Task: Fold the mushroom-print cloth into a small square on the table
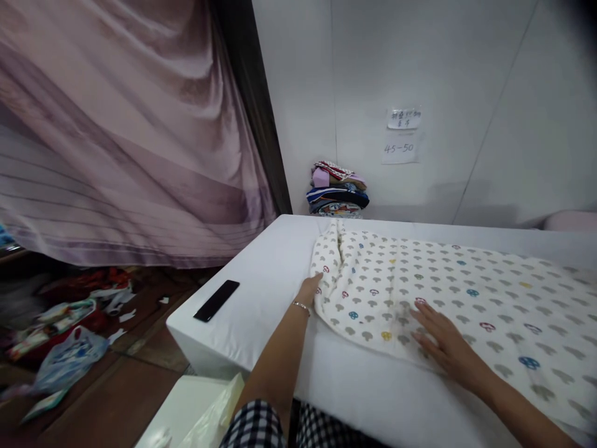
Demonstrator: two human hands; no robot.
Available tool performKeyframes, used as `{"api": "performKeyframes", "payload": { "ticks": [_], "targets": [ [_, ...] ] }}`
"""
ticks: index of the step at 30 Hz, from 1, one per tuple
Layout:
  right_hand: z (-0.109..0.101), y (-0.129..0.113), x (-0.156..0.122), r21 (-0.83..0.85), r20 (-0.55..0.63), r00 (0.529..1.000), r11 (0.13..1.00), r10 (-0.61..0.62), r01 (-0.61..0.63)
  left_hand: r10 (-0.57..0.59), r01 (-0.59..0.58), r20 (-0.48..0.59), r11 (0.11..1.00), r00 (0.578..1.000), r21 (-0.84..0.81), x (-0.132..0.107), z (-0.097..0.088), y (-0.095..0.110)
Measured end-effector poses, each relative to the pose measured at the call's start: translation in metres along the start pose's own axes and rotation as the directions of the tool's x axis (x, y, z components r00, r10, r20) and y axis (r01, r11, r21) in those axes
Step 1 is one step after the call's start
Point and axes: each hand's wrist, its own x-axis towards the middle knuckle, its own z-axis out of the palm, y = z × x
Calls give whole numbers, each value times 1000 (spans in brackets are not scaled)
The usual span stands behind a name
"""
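And the left hand (311, 290) meets the mushroom-print cloth (459, 292) at its left edge, fingertips hidden, so whether they're pinching, can't tell! The right hand (441, 342), fingers slightly spread, palm down over the cloth, which runs on rightward past them. Left of the left fingers, white tabletop (270, 267) stretches to a black phone (217, 300) near the edge.

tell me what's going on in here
A person is handling a mushroom-print cloth spread over a white table. Their left hand is at the cloth's left edge, where the fabric is bunched; the right hand is open, fingers apart, over the print. Folded fabrics are stacked by the wall, and a flat black object lies left of the cloth.
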Motion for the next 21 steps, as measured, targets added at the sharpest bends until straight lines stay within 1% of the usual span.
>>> {"api": "performKeyframes", "payload": {
  "ticks": [2, 4, 5, 7, 9, 11, 12, 13, 15, 17, 18, 19, 20, 21],
  "targets": [
    [4, -19, 22, -4, 27, 999, 1000, -25, 26, -39, 54, 125, 992, 991, -117, 4, 2, 2],
    [16, -26, 35, -34, 84, 996, 999, -17, 20, -49, 95, 211, 972, 976, -216, 6, 1, 4],
    [23, -26, 39, -58, 113, 994, 998, -8, 15, -48, 112, 235, 957, 971, -268, 8, 0, 5],
    [39, -23, 40, -110, 145, 989, 994, 8, 8, -40, 150, 258, 894, 965, -423, 9, -1, 5],
    [50, -19, 37, -143, 137, 991, 990, 0, 20, -31, 193, 273, 784, 961, -589, 11, 0, 4],
    [55, -17, 34, -153, 126, 992, 988, -12, 31, -24, 219, 279, 686, 960, -694, 12, 4, 5],
    [55, -17, 33, -154, 126, 992, 988, -13, 32, -26, 218, 270, 668, 962, -712, 13, 7, 6],
    [54, -17, 33, -153, 129, 992, 988, -13, 33, -35, 205, 243, 661, 969, -722, 15, 9, 8],
    [51, -19, 33, -155, 134, 991, 988, -8, 29, -42, 126, 131, 661, 990, -740, 17, 14, 17],
    [48, -20, 34, -158, 137, 991, 987, -6, 28, -28, 24, 8, 657, 1000, -754, 18, 16, 30],
    [47, -21, 34, -160, 138, 990, 987, -5, 28, -3, -51, -71, 666, 997, -744, 17, 17, 37],
    [47, -21, 35, -162, 137, 991, 986, -4, 27, 44, -152, -170, 693, 985, -704, 14, 18, 43],
    [47, -21, 34, -162, 136, 991, 986, -4, 26, 123, -279, -282, 733, 952, -620, 10, 19, 48],
    [47, -21, 34, -161, 133, 991, 987, -5, 27, 249, -423, -388, 774, 887, -471, 4, 21, 51]
  ]
}}
